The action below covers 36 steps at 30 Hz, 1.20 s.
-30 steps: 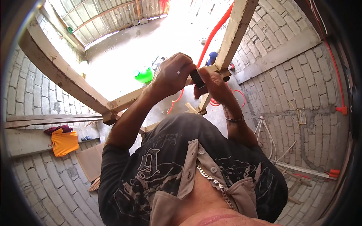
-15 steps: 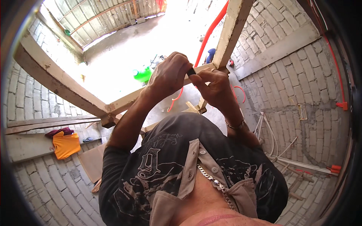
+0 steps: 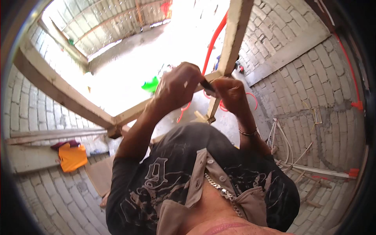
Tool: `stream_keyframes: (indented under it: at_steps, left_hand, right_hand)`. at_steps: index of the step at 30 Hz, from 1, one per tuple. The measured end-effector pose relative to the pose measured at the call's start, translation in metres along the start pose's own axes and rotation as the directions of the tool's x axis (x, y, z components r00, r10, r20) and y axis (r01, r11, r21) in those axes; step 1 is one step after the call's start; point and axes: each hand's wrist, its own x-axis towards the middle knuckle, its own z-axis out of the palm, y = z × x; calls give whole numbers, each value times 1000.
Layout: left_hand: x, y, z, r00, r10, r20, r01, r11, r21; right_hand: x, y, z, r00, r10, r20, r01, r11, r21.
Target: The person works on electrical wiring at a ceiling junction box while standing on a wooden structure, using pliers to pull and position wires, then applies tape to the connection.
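Note:
A short dark strip (image 3: pixel 208 87) runs between my two hands, its exact kind too small to make out. My left hand (image 3: pixel 178 85), a little blurred, is closed with its fingers curled over the strip's upper left end. On the other side, my right hand (image 3: pixel 231 94) is closed in a fist-like pinch at the strip's lower right end. Both hands are raised in front of a pale wooden crossbar (image 3: pixel 135 111), near where it meets a wooden post (image 3: pixel 235 39). My fingers hide the ends of the strip.
A curved-looking wooden beam (image 3: pixel 62 84) joins the crossbar at the left. A red hose (image 3: pixel 213 43) hangs beside the post. Beyond lie a green container (image 3: pixel 150 84) and a bright floor. Orange cloth (image 3: pixel 73 158) hangs at the left; pale pipes (image 3: pixel 288 147) lean by the brick wall (image 3: pixel 309 86).
My hands have shifted slightly right and down, and my right hand has turned into a tighter fist. More of the dark strip shows between them. The view has tilted a little.

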Motion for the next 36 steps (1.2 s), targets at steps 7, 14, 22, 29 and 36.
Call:
stream_keyframes:
  at_steps: [7, 14, 22, 29, 36]
  left_hand:
    - [36, 29, -9, 976, 168, 141, -176, 983, 43]
    - [62, 53, -3, 959, 214, 183, -206, 977, -62]
    - [160, 85, -24, 901, 434, 1, -434, 901, -14]
    - [319, 120, -33, 781, 623, -49, -593, 763, 256]
    - [362, 82, -20, 895, 350, 278, -382, 921, 72]
  right_hand:
    - [7, -28, -17, 978, -110, 176, 69, 972, 223]
    - [5, -39, -42, 923, -363, 126, 370, 928, -41]
    - [22, -78, -106, 804, -502, -318, 493, 863, -115]
    - [74, -162, -163, 597, -485, -638, 497, 849, -181]
    - [131, -174, -201, 622, -395, -676, 379, 908, -182]
